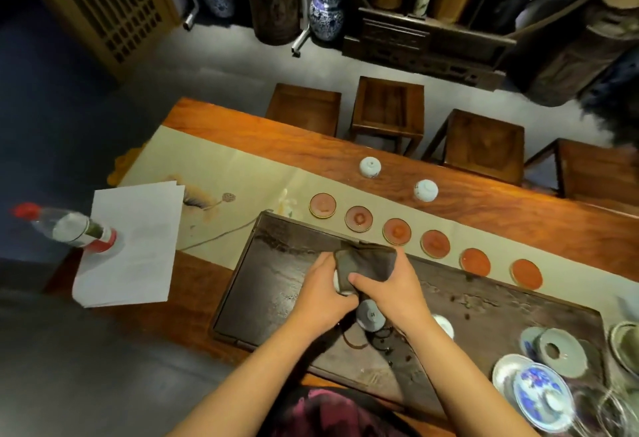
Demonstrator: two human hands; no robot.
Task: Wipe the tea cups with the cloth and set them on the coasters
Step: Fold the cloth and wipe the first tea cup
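Over the tray [276,298], our left hand [323,289] and right hand [387,293] both clutch the cloth [366,265] around a cup [336,281], barely visible. It looks light, smooth, breakable: we should cradle its wall through the soft cloth. The coasters [397,232] beyond the tray sit bare.

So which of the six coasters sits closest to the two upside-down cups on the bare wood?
The second coaster from the left end of the row; it lies nearest the inverted cups, with nothing on it. The row's right-end coaster is farthest away.
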